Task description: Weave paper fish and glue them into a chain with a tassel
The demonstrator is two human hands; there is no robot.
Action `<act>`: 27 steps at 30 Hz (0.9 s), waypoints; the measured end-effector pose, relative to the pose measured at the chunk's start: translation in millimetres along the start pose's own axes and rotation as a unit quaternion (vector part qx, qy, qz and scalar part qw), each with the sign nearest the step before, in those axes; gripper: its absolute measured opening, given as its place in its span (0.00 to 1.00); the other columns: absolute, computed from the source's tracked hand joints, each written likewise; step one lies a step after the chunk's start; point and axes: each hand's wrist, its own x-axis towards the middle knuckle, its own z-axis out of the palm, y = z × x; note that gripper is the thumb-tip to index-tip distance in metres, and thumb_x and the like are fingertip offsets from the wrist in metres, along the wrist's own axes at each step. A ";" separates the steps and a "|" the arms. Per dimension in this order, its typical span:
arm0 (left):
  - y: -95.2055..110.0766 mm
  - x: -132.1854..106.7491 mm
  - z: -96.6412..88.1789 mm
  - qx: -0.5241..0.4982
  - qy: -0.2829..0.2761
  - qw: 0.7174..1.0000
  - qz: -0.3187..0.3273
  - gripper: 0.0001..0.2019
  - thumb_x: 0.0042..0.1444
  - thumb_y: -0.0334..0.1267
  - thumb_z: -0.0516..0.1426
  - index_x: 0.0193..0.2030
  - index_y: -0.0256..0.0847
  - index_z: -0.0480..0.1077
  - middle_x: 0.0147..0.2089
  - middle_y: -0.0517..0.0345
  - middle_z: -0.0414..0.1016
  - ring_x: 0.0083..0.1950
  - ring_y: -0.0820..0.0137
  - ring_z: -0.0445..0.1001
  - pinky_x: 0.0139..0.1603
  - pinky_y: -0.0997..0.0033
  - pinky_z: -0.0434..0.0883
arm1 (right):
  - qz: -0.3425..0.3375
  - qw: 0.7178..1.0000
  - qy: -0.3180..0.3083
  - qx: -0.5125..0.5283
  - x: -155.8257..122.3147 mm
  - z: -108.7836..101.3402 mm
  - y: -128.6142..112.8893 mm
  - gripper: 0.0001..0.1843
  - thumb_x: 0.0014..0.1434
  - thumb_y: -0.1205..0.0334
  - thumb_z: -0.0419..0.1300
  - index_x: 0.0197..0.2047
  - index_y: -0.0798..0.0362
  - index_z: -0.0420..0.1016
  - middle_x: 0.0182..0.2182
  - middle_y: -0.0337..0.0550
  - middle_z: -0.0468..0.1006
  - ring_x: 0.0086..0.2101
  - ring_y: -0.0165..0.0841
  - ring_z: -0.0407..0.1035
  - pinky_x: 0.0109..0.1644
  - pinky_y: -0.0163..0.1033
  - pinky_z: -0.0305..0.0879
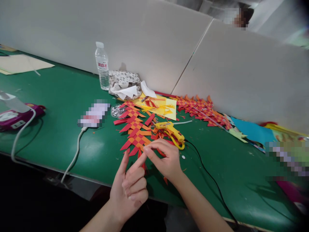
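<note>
My left hand (130,187) is raised palm-up near the table's front edge, its index finger stretched out and the other fingers curled in. My right hand (165,158) pinches at the tip of that index finger, over a red paper piece (143,161). I cannot make out anything between the pinching fingers. Just beyond lie several woven red-and-orange paper fish (135,129) and a yellow glue gun (171,131) on the green table (72,141).
A water bottle (102,66), a patterned pouch (124,82) and yellow paper (161,104) stand by the white partition (154,38). More woven fish (200,108) lie to the right. A white cable (74,154) and a black cord (210,177) cross the table. A purple device (14,116) sits left.
</note>
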 end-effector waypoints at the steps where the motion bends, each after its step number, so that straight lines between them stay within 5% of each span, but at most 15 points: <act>1: -1.5 0.3 0.5 0.003 -0.005 1.000 -0.003 0.25 0.63 0.48 0.40 0.54 0.33 0.65 0.14 0.72 0.45 0.13 0.81 0.46 0.14 0.84 0.50 | -0.001 1.000 0.002 -0.015 -0.9 0.0 -0.3 0.05 0.55 0.65 0.58 0.29 0.53 0.74 0.26 0.41 0.76 0.28 0.31 0.69 0.35 0.37 0.67; 10: -1.3 2.1 0.7 0.011 0.013 1.000 0.000 0.23 0.63 0.48 0.40 0.49 0.36 0.68 0.14 0.71 0.48 0.14 0.82 0.46 0.16 0.84 0.47 | -0.040 0.992 -0.059 -0.105 -4.5 -1.5 -2.7 0.11 0.59 0.61 0.55 0.44 0.51 0.71 0.36 0.45 0.77 0.39 0.35 0.70 0.45 0.41 0.67; 16: -13.6 2.9 1.0 0.070 0.004 0.995 -0.073 0.26 0.61 0.54 0.39 0.51 0.41 0.69 0.13 0.71 0.48 0.13 0.81 0.38 0.15 0.82 0.49 | 0.041 0.996 -0.009 -0.081 -2.1 -3.4 -4.5 0.12 0.62 0.64 0.50 0.45 0.48 0.72 0.29 0.40 0.77 0.29 0.31 0.72 0.35 0.37 0.68; 21: -17.5 2.4 -2.7 0.030 0.004 0.997 -0.066 0.23 0.61 0.53 0.40 0.46 0.46 0.72 0.13 0.70 0.49 0.12 0.82 0.39 0.14 0.83 0.49 | 0.008 0.991 -0.051 -0.127 -6.5 -3.2 -2.8 0.16 0.55 0.60 0.60 0.48 0.50 0.70 0.21 0.36 0.73 0.22 0.29 0.68 0.29 0.34 0.64; 25: -21.5 3.3 -6.1 0.021 -0.014 0.994 -0.103 0.23 0.61 0.53 0.39 0.52 0.50 0.68 0.13 0.70 0.50 0.12 0.82 0.40 0.14 0.84 0.51 | 0.055 0.990 0.017 -0.132 -0.3 -4.3 -7.7 0.10 0.58 0.61 0.56 0.42 0.52 0.71 0.21 0.37 0.73 0.20 0.27 0.65 0.26 0.33 0.61; 27: -22.3 3.5 -6.6 0.017 -0.017 0.995 -0.101 0.24 0.61 0.53 0.38 0.50 0.49 0.69 0.13 0.69 0.50 0.12 0.82 0.41 0.14 0.83 0.52 | 0.023 0.992 0.003 -0.126 3.3 -3.1 -11.9 0.08 0.59 0.61 0.54 0.40 0.52 0.71 0.24 0.39 0.74 0.22 0.28 0.67 0.28 0.33 0.62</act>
